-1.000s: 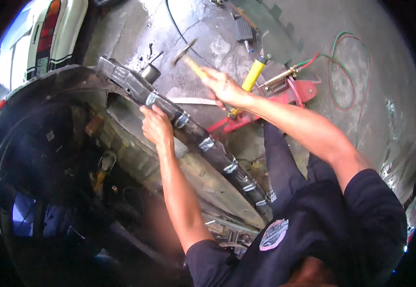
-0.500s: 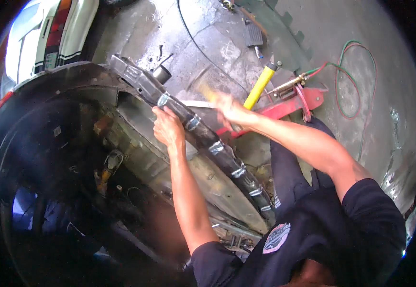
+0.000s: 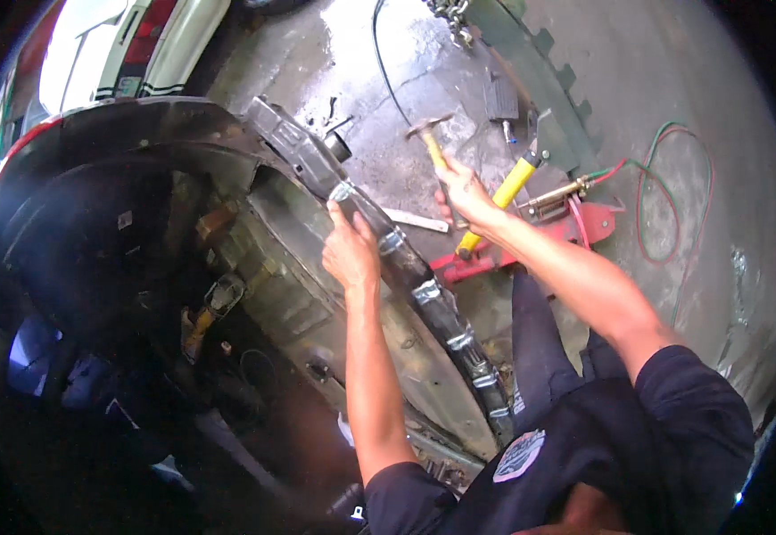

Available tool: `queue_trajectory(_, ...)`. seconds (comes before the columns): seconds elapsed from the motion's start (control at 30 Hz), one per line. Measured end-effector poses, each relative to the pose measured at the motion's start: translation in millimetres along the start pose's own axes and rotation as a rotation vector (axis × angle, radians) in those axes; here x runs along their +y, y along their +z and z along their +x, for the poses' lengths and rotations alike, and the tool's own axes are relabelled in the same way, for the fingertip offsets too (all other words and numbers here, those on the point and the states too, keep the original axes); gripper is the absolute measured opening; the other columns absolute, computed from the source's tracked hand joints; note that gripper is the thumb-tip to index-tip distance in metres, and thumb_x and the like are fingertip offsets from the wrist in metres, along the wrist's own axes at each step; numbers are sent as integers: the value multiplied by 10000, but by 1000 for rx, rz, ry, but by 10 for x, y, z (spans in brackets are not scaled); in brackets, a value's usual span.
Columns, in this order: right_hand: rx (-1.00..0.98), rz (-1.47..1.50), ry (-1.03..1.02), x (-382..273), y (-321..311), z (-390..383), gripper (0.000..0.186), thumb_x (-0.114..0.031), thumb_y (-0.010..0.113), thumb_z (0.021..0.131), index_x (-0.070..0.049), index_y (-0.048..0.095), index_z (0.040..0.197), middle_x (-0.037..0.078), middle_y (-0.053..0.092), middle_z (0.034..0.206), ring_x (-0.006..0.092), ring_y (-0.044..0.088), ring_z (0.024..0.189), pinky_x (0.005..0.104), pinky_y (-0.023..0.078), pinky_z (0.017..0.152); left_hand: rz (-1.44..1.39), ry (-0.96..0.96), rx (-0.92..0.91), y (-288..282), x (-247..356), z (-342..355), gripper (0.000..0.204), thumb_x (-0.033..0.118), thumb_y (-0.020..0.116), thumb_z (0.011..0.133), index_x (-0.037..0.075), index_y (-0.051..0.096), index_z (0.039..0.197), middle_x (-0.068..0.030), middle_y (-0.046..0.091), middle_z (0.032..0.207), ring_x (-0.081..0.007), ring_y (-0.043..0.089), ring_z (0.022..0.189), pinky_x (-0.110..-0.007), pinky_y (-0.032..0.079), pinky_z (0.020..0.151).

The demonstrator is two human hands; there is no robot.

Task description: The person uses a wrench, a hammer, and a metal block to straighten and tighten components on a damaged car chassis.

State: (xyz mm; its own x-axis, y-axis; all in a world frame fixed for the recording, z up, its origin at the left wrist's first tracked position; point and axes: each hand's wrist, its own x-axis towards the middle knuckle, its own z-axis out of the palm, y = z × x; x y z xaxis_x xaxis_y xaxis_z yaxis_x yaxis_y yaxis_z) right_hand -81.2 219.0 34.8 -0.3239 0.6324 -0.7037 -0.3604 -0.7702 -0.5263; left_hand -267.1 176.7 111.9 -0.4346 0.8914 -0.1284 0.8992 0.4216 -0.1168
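Note:
My right hand (image 3: 464,193) grips the wooden handle of a hammer (image 3: 434,144), whose metal head is raised above the floor. My left hand (image 3: 350,242) holds the inner edge of a long dark metal rail (image 3: 437,312), its fingertips beside one of several shiny pale patches along it. The rail runs along the side of a stripped car body (image 3: 111,125). Beside my right hand stands a yellow bar (image 3: 513,183) on a red floor jack (image 3: 596,220).
A white car (image 3: 183,36) stands at the upper left. On the concrete floor (image 3: 709,98) lie red and green hoses (image 3: 678,223), a brass-coloured torch (image 3: 566,192), a grey finned block (image 3: 501,96), a chain (image 3: 450,20), a green metal ramp (image 3: 548,80) and a dark cable (image 3: 388,76).
The hammer, blurred and lower half a second ago, is now raised and sharp. My left hand stays on the rail. The whole view has shifted, with the scene now farther right.

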Motion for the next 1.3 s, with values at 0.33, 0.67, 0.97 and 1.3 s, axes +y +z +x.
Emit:
queue_trajectory(0.33, -120, -111, 2, -41, 487, 273, 438, -251, 482, 1027, -129, 452, 1446, 22, 523, 682, 112, 486, 436, 278, 398, 357, 34, -9, 114, 152, -79, -8, 482, 357, 531, 983, 81, 508, 1377, -200, 683, 684, -397, 691, 642, -502, 534, 574)
queue_trajectory(0.67, 93, 51, -88, 8, 387, 252, 413, -287, 492, 1038, -131, 458, 1418, 15, 520, 685, 110, 497, 459, 287, 427, 382, 8, -77, 114, 167, -45, -37, 475, 346, 564, 969, 81, 521, 1361, -252, 682, 734, -439, 685, 697, -537, 526, 631)
queue_trajectory(0.97, -195, -172, -62, -205, 147, -55, 502, -292, 509, 1027, -156, 402, 1498, 4, 508, 676, 106, 490, 472, 281, 435, 418, 33, -92, 66, 128, -52, -31, 479, 370, 515, 993, 61, 523, 1359, -260, 693, 777, -438, 695, 745, -528, 534, 662)
queue_trajectory(1.3, -144, -244, 26, -32, -344, -592, 582, -330, 507, 1031, -134, 319, 1546, 0, 502, 674, 105, 456, 431, 274, 396, 377, 68, 25, 93, 149, -104, -124, 461, 330, 497, 1002, 23, 492, 1346, -238, 690, 723, -430, 697, 705, -524, 543, 638)
